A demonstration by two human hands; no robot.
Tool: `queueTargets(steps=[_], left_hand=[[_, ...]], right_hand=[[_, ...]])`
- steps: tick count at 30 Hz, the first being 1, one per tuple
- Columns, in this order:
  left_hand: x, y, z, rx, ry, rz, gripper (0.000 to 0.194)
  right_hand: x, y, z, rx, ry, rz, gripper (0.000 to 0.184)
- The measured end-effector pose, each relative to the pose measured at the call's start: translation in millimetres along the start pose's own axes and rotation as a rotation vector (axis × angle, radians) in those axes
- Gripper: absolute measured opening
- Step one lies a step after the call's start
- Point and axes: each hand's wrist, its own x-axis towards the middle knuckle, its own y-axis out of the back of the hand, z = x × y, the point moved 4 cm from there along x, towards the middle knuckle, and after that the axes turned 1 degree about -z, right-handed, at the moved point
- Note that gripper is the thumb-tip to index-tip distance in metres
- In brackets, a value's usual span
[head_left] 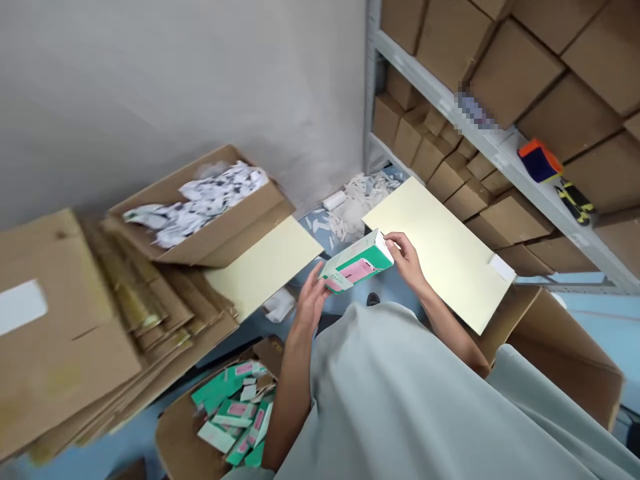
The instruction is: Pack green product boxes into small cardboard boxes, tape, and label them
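Note:
Between my two hands is a green and white product box (356, 264) with a pink panel on its side, held tilted in front of my body. The fingers of my left hand (313, 297) support its lower left end. At the upper right end, my right hand (404, 259) pinches the white end flap between thumb and fingers. Beneath my left arm stands a cardboard carton (175, 427) holding several similar green boxes (235, 410).
A pale board (435, 247) lies to the right, above an open carton (565, 347). At left are flattened cardboard (65, 320) and a carton (225, 227) of patterned white material. Metal shelves (425, 70) with brown boxes rise at right. White scraps (357, 200) litter the floor.

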Motion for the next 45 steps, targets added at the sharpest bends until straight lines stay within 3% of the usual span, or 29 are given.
queueTargets(steps=[3,7,10,14,20,23,28,34,39,42,45], left_hand=[[27,-45.5,-5,0.129,0.12,-0.13,0.083],[64,-81.0,-16,0.187,0.331,-0.331,0.079],[96,-103.0,-24,0.207,0.534,-0.529,0.071],[134,-140.6,-18,0.278,0.751,-0.729,0.072],[200,-199.2,30,0.456,0.485,-0.821,0.07],[223,-220.9,40,0.506,0.472,-0.902,0.067],[232,-241.4,35,0.489,0.613,-0.973,0.071],[227,-253.9,20,0.4,0.717,-0.934,0.082],[218,-279.0,9,0.286,0.805,-0.941,0.092],[216,-299.0,5,0.356,0.793,-0.922,0.084],[221,-318.3,0,0.489,0.665,-0.882,0.082]], right_hand=[[22,42,5,0.023,-0.065,0.082,0.056],[39,80,15,0.068,-0.103,0.184,0.059],[51,100,17,0.098,-0.063,0.25,0.061],[70,115,16,0.132,-0.142,0.398,0.064],[98,123,14,0.023,-0.232,0.763,0.053],[106,124,21,0.031,-0.288,0.892,0.056],[109,138,23,0.098,-0.318,0.925,0.062],[105,164,4,0.118,-0.202,0.781,0.06],[104,180,10,0.251,-0.117,0.702,0.075],[102,199,17,0.236,-0.114,0.747,0.075],[97,225,28,0.192,-0.167,0.821,0.077]])
